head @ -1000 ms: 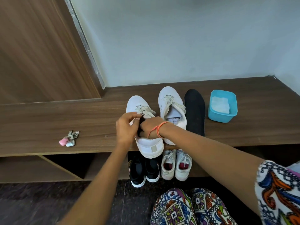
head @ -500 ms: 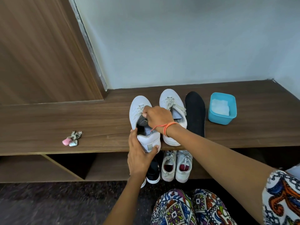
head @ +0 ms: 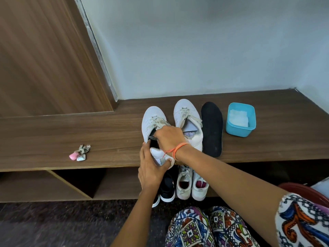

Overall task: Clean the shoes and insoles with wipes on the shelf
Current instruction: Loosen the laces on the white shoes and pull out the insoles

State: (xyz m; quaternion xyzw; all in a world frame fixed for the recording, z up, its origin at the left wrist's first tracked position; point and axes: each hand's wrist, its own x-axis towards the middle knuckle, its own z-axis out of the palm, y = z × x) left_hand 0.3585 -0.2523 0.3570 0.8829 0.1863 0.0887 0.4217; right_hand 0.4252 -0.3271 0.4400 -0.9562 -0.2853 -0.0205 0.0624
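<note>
Left hand is gripping the heel of the left white shoe, which is sitting at the front edge of the shelf. Right hand is reaching into the shoe's opening, fingers curled and pinching its dark inner insole. Second white shoe is lying just beside, on the right, then the loose black insole, then the blue tub holding wipes, apart. Keys are lying well left, with open wood stretching between.

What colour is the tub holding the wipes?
Light blue; the tub shows best in the head view.
</note>
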